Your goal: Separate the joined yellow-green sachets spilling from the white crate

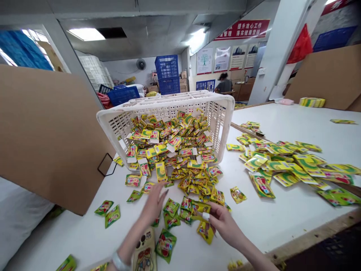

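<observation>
A white plastic crate lies tipped on the white table, spilling many small yellow-green packets. My left hand is flat and open, fingers spread, reaching onto the loose packets near the pile's front edge. My right hand pinches a yellow packet just above the table, next to several green packets. A phone in a patterned case lies under my left forearm.
Larger yellow-green pouches are spread on the table's right side. A brown cardboard sheet stands at the left, another at the far right. Blue crates are stacked behind. A person sits far back.
</observation>
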### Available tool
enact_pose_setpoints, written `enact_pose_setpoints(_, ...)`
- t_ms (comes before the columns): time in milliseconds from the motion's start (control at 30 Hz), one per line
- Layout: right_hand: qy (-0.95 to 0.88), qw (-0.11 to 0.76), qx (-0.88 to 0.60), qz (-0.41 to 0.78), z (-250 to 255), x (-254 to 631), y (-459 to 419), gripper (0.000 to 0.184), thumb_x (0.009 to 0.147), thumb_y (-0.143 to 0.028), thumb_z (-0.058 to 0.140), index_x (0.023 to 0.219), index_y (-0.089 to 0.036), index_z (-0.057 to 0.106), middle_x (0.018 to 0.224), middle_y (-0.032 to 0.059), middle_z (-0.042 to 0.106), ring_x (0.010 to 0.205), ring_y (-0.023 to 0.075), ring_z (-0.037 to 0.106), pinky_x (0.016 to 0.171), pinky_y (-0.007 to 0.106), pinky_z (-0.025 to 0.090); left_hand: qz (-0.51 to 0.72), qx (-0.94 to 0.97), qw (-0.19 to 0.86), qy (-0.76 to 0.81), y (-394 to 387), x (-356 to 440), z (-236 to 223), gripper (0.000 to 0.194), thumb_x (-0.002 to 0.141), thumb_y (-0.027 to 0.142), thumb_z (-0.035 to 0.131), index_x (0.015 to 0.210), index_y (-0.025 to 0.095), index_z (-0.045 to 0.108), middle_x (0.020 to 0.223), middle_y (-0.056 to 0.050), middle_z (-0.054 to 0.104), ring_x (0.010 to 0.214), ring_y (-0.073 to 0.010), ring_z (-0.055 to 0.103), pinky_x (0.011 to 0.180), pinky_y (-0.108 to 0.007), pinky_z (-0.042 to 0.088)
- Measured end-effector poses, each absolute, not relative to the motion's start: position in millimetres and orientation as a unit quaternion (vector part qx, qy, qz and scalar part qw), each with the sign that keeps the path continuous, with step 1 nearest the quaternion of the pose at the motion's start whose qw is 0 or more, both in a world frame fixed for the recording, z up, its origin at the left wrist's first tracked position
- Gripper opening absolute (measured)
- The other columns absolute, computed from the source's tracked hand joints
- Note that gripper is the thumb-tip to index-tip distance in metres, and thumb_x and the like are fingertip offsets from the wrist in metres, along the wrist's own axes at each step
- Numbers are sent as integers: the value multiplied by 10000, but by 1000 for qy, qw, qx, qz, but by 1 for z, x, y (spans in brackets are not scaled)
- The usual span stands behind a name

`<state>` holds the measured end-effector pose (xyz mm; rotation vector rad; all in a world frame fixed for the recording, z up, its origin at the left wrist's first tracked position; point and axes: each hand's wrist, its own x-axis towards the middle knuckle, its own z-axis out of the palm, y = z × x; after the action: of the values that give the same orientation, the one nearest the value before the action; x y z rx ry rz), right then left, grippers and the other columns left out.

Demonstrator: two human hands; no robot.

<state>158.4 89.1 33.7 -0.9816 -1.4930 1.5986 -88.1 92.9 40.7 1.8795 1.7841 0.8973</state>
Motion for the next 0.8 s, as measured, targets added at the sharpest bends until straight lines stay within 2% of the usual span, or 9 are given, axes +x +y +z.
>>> enact_pose_setpoints(67, -606, 339, -395, 602, 37, 171, 91, 195, 751, -324, 557, 821, -153, 617, 582, -29, 531, 437, 82, 468, 361, 172, 338, 264, 694, 202, 638, 117, -132, 49, 274, 743, 224, 519, 1005, 213, 599, 1163, -83, 554, 1147, -256, 414, 1001, -427, 289)
enact_pose_setpoints(133, -620, 324, -403, 590, 38, 177, 90, 194, 767, -321, 524, 791, -149, 611, 549, -43, 482, 417, 72, 424, 353, 169, 312, 217, 701, 209, 647, 135, -165, 51, 347, 611, 186, 623, 956, 221, 620, 1105, -78, 596, 1100, -291, 454, 969, -440, 312)
enact_pose_setpoints(233, -624, 328, -405, 582, 35, 178, 86, 204, 778, -333, 506, 778, -148, 591, 528, -56, 438, 404, 66, 390, 353, 171, 297, 180, 694, 204, 666, 146, -184, 45, 450, 452, 199, 719, 891, 204, 618, 1032, -94, 615, 1050, -350, 477, 947, -477, 304)
enact_pose_setpoints(333, -607, 354, -393, 593, 31, 176, 83, 167, 771, -306, 514, 836, -158, 555, 562, -55, 463, 413, 61, 389, 355, 166, 303, 183, 687, 198, 675, 141, -179, 40, 380, 406, 230, 742, 744, 168, 580, 965, -116, 595, 1045, -388, 451, 936, -498, 292)
enact_pose_setpoints(400, -590, 371, -386, 604, 32, 175, 83, 156, 765, -289, 527, 859, -165, 524, 569, -57, 475, 407, 57, 394, 347, 159, 301, 201, 684, 214, 668, 130, -167, 41, 299, 517, 261, 681, 765, 164, 544, 950, -104, 578, 1003, -338, 480, 901, -462, 341)
enact_pose_setpoints(533, -554, 389, -361, 642, 48, 166, 86, 210, 756, -327, 573, 872, -176, 486, 525, -77, 460, 357, 52, 400, 338, 165, 334, 259, 666, 300, 632, 90, -123, 49, 334, 769, 304, 457, 1077, 182, 413, 925, -54, 589, 864, -190, 557, 779, -319, 442)
enact_pose_setpoints(600, -542, 410, -328, 656, 62, 157, 87, 243, 752, -350, 590, 896, -184, 486, 557, -70, 468, 362, 59, 426, 344, 182, 369, 304, 614, 418, 597, 67, -93, 53, 365, 769, 340, 504, 1081, 172, 415, 880, -55, 605, 829, -178, 568, 741, -289, 450)
enact_pose_setpoints(700, -572, 432, -281, 638, 79, 141, 88, 217, 777, -314, 564, 955, -203, 510, 721, -24, 508, 427, 62, 456, 371, 196, 399, 349, 508, 583, 530, 39, -51, 59, 359, 659, 385, 668, 861, 154, 483, 738, -22, 572, 674, -144, 536, 635, -259, 439)
enact_pose_setpoints(800, -700, 406, -257, 528, 91, 137, 90, 217, 770, -145, 515, 965, -220, 571, 877, 18, 529, 654, 111, 534, 538, 227, 453, 361, 484, 594, 531, 26, -28, 64, 375, 572, 327, 738, 759, 163, 457, 644, 31, 504, 585, -99, 454, 557, -221, 387)
